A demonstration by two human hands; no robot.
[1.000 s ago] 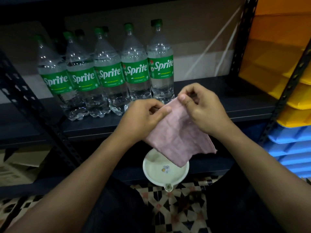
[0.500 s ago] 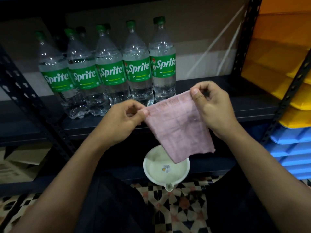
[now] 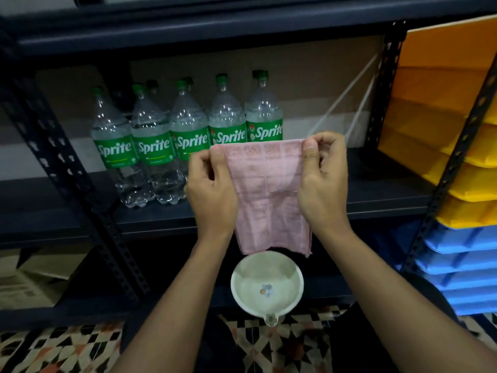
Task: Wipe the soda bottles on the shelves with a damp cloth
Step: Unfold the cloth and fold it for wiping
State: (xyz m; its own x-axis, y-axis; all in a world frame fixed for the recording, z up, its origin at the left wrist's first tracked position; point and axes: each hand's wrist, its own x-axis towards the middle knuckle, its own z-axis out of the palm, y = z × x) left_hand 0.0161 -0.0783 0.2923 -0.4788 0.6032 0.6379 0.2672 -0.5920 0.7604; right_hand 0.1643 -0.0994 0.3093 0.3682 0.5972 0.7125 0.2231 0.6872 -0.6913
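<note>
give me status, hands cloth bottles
Both hands, left and right, pinch cloth by top corners, spread flat. Bottles on shelf, untouched. Cloth hangs before the right two; bowl below.

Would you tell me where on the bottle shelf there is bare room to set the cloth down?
The shelf is bare between the rightmost Sprite bottle and the right upright. A narrower strip lies bare left of the bottle row. The row itself is packed tight, with more bottles behind.

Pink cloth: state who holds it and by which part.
Both hands hold the pink cloth by its top corners: left hand, right hand. It hangs above the bowl.
</note>
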